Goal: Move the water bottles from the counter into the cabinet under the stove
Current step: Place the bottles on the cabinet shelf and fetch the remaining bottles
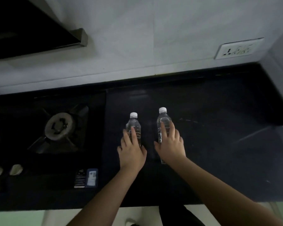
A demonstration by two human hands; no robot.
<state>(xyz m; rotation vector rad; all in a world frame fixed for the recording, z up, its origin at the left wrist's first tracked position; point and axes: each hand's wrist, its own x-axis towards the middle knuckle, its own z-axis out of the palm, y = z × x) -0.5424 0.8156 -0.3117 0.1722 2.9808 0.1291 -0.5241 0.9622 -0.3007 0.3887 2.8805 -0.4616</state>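
Left hand and right hand reaching over dark worktop, fingers extended onto two clear bottles, not yet wrapped round. Left bottle under left fingers, right bottle under right; both upright, capped, slightly apart. Likely risks: toppling from fingertip push before full grip; slick plastic slipping. Left of hands, stove burner. Cabinet out of view.

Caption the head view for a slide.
Both hands, left hand and right hand, reach two capped water bottles beside the stove.
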